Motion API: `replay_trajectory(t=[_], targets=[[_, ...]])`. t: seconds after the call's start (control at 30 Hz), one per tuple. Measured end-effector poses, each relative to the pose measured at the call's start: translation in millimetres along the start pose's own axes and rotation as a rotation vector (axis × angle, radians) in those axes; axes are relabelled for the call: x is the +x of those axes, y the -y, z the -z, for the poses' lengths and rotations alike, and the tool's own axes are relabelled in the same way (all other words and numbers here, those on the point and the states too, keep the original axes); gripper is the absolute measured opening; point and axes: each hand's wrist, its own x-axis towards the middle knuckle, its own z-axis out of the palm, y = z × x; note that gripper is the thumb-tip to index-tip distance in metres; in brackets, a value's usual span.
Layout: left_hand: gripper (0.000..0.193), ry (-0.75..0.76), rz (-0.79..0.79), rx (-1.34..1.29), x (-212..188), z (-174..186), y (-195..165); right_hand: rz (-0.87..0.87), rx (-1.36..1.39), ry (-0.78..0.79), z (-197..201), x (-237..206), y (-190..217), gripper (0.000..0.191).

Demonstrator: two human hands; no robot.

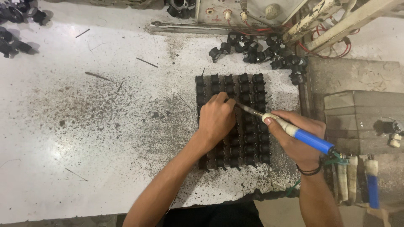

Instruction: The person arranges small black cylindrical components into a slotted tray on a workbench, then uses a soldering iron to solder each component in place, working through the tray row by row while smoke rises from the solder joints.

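Note:
A block of several rows of small black parts (248, 90) stands on the white, speckled worktable (97, 126). My left hand (216, 120) rests on the block's left half with fingers curled over the parts; whether it pinches something thin is hidden. My right hand (294, 136) grips a soldering iron (311, 141) by its blue and cream handle. The iron's metal tip (242, 106) slants up-left and ends beside my left fingertips, over the middle rows.
A loose heap of black parts (269, 50) lies behind the block, near red wires (332, 52) and a pale control box (248, 10). More black parts (14, 25) sit at the far left corner. A second blue-handled iron (372, 185) hangs at the right edge.

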Motion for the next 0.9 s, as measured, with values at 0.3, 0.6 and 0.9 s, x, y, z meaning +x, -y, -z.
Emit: replay_trajectory(t=[0.3, 0.6, 0.9], targets=[[0.010, 0.048, -0.035, -0.013, 5.3, 64.2, -19.7, 0.035, 0.179, -0.064, 6.9, -8.6, -19.6, 0.023], [0.016, -0.496, -0.412, -0.096, 108.8, 150.3, -44.5, -0.251, 0.499, -0.307, 7.4, -53.0, -45.1, 0.027], [0.025, 0.135, -0.176, -0.095, 77.5, 3.3, 48.6, -0.270, 0.311, -0.425, 26.3, -98.1, -54.1, 0.031]])
